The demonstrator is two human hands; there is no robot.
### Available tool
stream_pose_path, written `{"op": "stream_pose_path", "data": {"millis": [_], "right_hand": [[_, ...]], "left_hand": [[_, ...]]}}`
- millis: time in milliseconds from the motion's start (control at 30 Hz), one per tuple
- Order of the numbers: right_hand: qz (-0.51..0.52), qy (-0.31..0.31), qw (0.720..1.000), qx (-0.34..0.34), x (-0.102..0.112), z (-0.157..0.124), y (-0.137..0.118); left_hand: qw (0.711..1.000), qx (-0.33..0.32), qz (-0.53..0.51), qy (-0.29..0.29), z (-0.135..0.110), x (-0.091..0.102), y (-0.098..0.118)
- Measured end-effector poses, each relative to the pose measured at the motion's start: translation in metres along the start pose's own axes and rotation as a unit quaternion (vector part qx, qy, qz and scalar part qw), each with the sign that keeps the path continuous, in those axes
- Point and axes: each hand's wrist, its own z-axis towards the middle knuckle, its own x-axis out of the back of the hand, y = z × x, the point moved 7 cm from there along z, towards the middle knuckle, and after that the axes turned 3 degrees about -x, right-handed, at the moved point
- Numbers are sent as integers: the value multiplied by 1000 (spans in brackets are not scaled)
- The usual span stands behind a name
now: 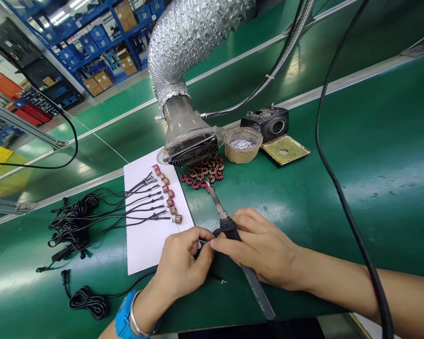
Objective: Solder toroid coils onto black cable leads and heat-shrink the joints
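My right hand (268,247) is wrapped round a soldering iron (254,287), its metal tip angled up and away over the bench. Thumb and fingers of my left hand (183,256) pinch a black cable (130,285), close to my right fingertips. That cable runs back to a bundled coil at the lower left. Below the hands a cable end with small bare tips (222,280) pokes out. The exact spot between the fingertips is partly hidden. Beyond the iron's tip lies a heap of red-and-copper toroid coils (203,174).
On a white sheet (141,254) lie several wound coils (170,202) beside split ends of black cables (77,216). A fume extractor (187,127) hangs over the bench. Behind stand a solder pot (240,153), a yellow sponge tray (284,149) and a black iron holder (268,122).
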Motion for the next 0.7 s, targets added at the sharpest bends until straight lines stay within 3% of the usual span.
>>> {"op": "stream_pose_path", "data": {"millis": [167, 333, 567, 700], "right_hand": [[80, 11, 993, -86, 4, -7, 21], [134, 14, 987, -86, 3, -7, 23], [137, -25, 987, -74, -9, -7, 21], [137, -13, 988, -74, -5, -7, 23]], "left_hand": [[996, -76, 37, 15, 1, -4, 1], [965, -187, 163, 80, -3, -3, 5], [960, -220, 145, 94, -10, 0, 15], [958, -221, 158, 85, -7, -3, 11]]}}
